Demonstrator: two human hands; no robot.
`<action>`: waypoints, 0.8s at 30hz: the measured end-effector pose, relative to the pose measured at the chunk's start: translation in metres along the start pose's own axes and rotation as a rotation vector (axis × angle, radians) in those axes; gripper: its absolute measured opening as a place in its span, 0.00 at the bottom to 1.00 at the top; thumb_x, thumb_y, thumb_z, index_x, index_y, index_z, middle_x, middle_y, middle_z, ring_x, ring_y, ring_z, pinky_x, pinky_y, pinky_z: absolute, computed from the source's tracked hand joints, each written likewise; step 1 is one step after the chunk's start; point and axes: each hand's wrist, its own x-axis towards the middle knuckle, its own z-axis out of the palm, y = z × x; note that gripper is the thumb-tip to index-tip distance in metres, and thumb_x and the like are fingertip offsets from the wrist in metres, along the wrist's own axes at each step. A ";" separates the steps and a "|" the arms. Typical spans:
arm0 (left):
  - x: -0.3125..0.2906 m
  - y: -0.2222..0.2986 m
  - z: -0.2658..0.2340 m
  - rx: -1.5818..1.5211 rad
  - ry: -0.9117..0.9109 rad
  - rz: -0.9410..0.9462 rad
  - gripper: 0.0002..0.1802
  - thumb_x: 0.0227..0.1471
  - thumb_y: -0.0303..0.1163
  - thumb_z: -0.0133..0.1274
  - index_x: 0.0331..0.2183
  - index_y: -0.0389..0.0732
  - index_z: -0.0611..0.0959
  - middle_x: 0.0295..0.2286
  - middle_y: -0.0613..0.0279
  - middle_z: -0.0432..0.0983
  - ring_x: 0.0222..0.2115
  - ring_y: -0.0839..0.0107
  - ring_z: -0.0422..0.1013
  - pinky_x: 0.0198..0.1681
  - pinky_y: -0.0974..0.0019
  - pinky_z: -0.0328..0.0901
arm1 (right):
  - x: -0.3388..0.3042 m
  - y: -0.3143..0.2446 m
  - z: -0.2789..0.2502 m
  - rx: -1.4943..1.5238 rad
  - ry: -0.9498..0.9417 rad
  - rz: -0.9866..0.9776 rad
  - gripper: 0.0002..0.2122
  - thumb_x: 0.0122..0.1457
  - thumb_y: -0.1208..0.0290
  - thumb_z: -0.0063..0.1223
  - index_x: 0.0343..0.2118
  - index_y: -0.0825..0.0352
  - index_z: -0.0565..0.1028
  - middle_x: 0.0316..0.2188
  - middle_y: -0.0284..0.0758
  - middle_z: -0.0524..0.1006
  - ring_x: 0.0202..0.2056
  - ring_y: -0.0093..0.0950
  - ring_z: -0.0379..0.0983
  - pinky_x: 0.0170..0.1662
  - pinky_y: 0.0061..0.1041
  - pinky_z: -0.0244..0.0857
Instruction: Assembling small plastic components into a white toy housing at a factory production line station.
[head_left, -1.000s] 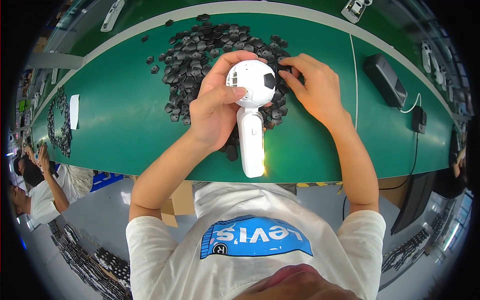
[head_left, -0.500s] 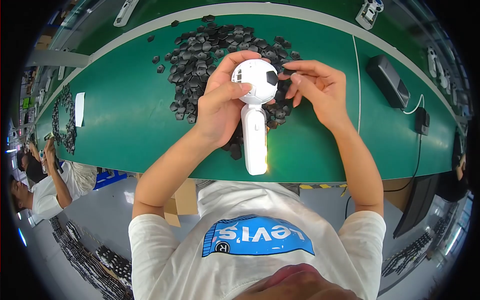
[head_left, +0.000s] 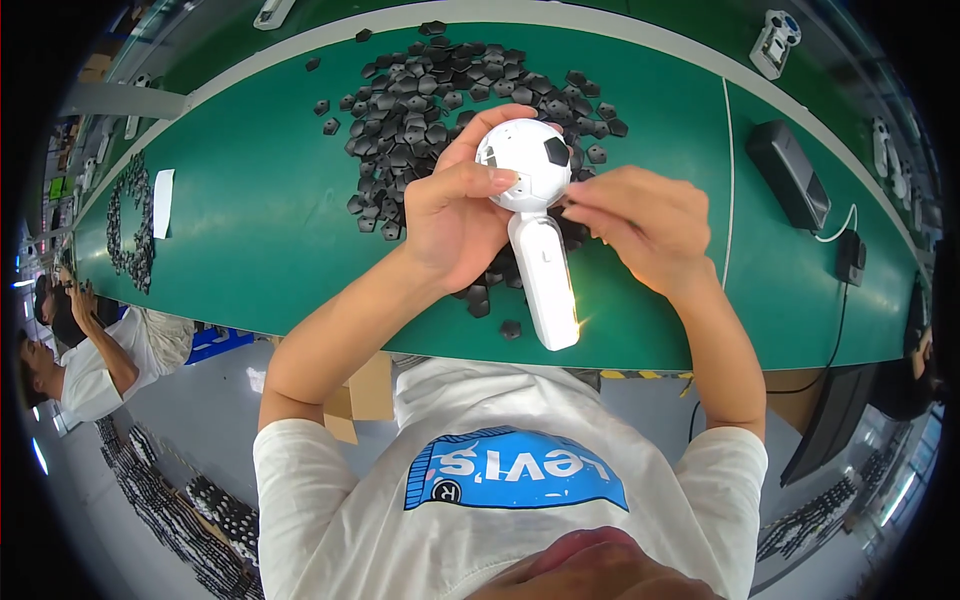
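My left hand (head_left: 455, 215) is wrapped round the ball-shaped head of a white handheld device (head_left: 545, 285), thumb across its face. The head looks like a football, with a black pentagon piece (head_left: 556, 151) set in its upper right. The device's handle hangs down toward me, tilted, its lower end to the right. My right hand (head_left: 645, 225) is closed in a pinch at the right side of the ball. A small black piece (head_left: 568, 200) shows at its fingertips, mostly hidden. Behind the hands spreads a heap of black pentagon pieces (head_left: 400, 130).
One loose pentagon piece (head_left: 511, 329) lies left of the handle. On the green table (head_left: 270, 220) are a dark grey box-shaped device (head_left: 790, 175) and a black adapter (head_left: 850, 257) with cables, right. White paper (head_left: 163, 204) and another black heap (head_left: 130, 230) lie left, near a seated co-worker (head_left: 100, 365).
My right hand has moved down along the ball's side and its fingers have closed into a pinch. The device has shifted right, and its handle end has swung right.
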 end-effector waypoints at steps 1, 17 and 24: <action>0.000 0.000 -0.001 -0.009 -0.001 0.008 0.37 0.35 0.34 0.50 0.52 0.37 0.66 0.49 0.46 0.66 0.50 0.51 0.65 0.53 0.49 0.63 | 0.004 -0.002 0.000 -0.109 -0.043 -0.123 0.06 0.49 0.87 0.58 0.31 0.74 0.77 0.28 0.41 0.79 0.22 0.24 0.75 0.22 0.17 0.68; -0.001 0.005 0.000 -0.088 -0.001 -0.055 0.37 0.34 0.33 0.50 0.51 0.39 0.68 0.49 0.47 0.67 0.50 0.52 0.66 0.51 0.51 0.64 | 0.001 0.015 0.000 -0.084 -0.002 -0.120 0.09 0.42 0.83 0.65 0.27 0.71 0.77 0.24 0.39 0.80 0.26 0.29 0.79 0.28 0.21 0.71; -0.003 0.005 0.000 -0.066 -0.020 -0.039 0.34 0.37 0.32 0.49 0.51 0.38 0.67 0.48 0.49 0.69 0.48 0.55 0.68 0.51 0.53 0.64 | 0.003 0.013 0.000 -0.162 -0.059 -0.201 0.09 0.41 0.81 0.66 0.26 0.69 0.76 0.23 0.38 0.79 0.23 0.31 0.78 0.26 0.22 0.69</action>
